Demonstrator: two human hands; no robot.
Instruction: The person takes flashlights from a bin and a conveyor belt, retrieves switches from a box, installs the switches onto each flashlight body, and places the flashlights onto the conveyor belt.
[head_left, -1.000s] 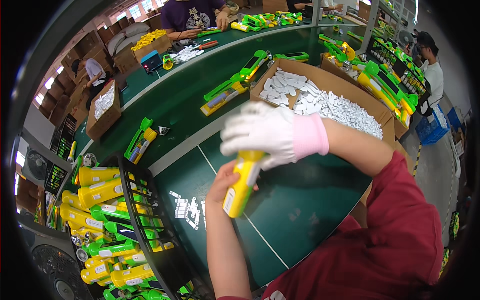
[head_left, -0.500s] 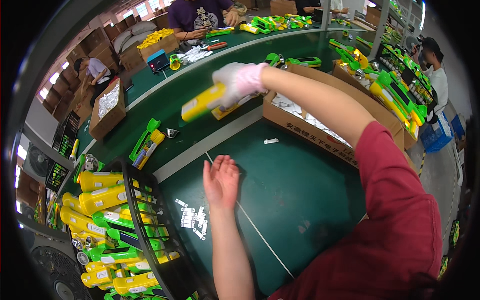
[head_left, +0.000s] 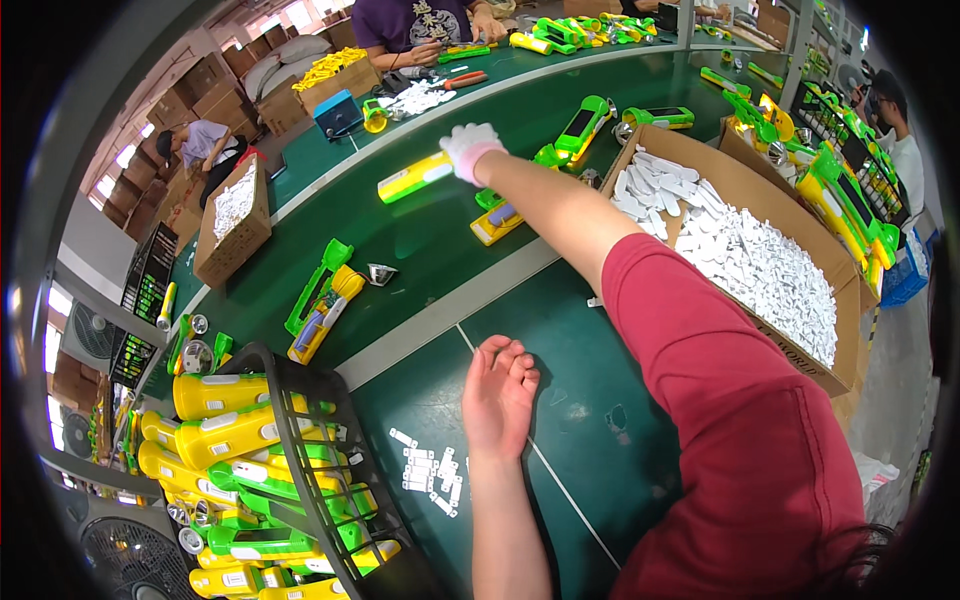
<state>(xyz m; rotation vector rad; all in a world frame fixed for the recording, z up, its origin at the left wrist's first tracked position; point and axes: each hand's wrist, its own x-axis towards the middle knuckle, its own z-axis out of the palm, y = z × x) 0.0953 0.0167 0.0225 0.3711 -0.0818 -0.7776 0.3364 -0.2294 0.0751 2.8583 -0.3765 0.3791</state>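
Observation:
My gloved right hand (head_left: 470, 150) reaches out over the green belt. Its curled fingers are at the right end of a yellow flashlight (head_left: 412, 180), which points left and is slightly blurred. The glove hides the grip itself. Bare and palm up, my left hand (head_left: 500, 395) rests over the green table with its fingers loosely bent and nothing in it. Small white strip-like parts (head_left: 420, 470) lie to its left. An opened yellow-green flashlight (head_left: 497, 222) lies on the belt under my right forearm.
A black basket (head_left: 300, 470) full of flashlights stands at the left. At right, a cardboard box (head_left: 790, 355) holds many white plastic parts. Another opened flashlight (head_left: 325, 315) and a reflector cup (head_left: 381, 274) lie on the belt. A co-worker (head_left: 415, 30) sits across it.
My right hand has carried the yellow flashlight farther out and leftward over the belt. My left hand stays palm up. The view has shifted, showing more of the box of white parts.

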